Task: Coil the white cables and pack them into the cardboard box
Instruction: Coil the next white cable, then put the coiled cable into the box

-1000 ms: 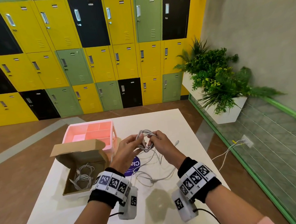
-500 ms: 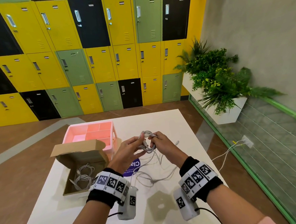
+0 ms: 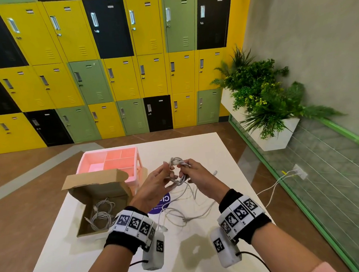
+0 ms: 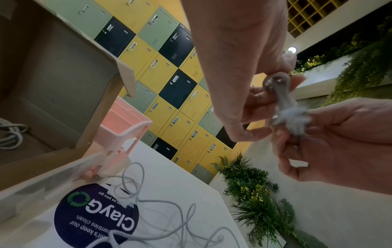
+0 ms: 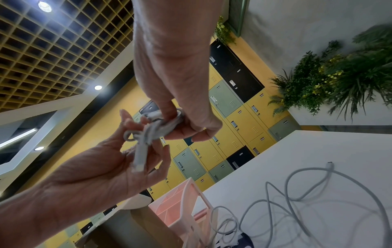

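Item 1: small coil of thin white cable (image 3: 177, 170), held above the white tabletop (image 3: 207, 153) between both hands. My right hand (image 3: 200, 176) has thumb and fingers curled tight round the bundle so the loops cannot spring apart; my left hand (image 3: 156, 184) is at the coil's other side, fingers bent, with the loose plug end lying across my fingertips (image 5: 146, 161). I judge this the finishing wrap, the tail being tucked round the loops to lock them before packing. Item 2: brown cardboard box (image 3: 103, 203) with its lid flap standing up, on the table to my left, near enough to drop a coil into; 1 bundle of white cable (image 3: 100, 214) already lies inside. Item 3: loose white cables (image 3: 185, 211) strewn on the table beneath my hands, not yet coiled, so the task looks partly done. Item 4: pink plastic tray with dividers (image 3: 111, 163), just behind the box, touching or nearly so. Item 5: round dark purple sticker (image 4: 95, 216) on the tabletop, partly under the loose cables; it carries a green recycling arrow mark and reads "ClayGo", "clean as you go" and, partly covered, "...keep our pantries clean". Both wrists carry black bands with black-and-white square code markers; no other writing is legible.
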### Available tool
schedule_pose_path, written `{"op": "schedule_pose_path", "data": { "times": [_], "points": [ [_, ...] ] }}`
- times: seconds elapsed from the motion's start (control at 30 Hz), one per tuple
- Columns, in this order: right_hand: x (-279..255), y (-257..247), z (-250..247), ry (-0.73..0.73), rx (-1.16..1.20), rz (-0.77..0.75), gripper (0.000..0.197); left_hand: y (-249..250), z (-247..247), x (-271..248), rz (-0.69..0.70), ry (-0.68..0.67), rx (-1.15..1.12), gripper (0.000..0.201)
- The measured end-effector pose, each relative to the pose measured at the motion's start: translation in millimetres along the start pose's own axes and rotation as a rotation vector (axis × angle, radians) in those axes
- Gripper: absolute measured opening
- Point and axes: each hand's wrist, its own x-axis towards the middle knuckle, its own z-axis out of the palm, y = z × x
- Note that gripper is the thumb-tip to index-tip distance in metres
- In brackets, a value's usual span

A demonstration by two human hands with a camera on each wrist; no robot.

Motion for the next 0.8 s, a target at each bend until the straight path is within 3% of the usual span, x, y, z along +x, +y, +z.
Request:
{"op": "schedule_pose_path", "data": {
  "times": [0.2, 0.33, 0.67, 0.8],
  "points": [
    [-0.7, -3.6, -3.3, -0.023, 0.014, -0.039, 0.010, 4.1, -3.8, -2.1, 0.010, -0.063, 0.099, 0.025],
    [2.2, -4.4, -3.4, -0.002, 0.007, -0.041, 0.012, 5.9, -9.3, -6.4, -0.030, -0.079, 0.189, 0.051],
    [-5.3, 16.2, 24.0, -0.121, -0.155, 0.037, 0.026, 8.7, -52.3, -48.9, -0.111, 0.079, 0.351, 0.046],
    [-13.1, 31.5, 51.9, -0.265, -0.178, 0.088, 0.008, 0.8, -77.5, -75.2, -0.160, 0.142, 0.421, 0.037]
  ]
}}
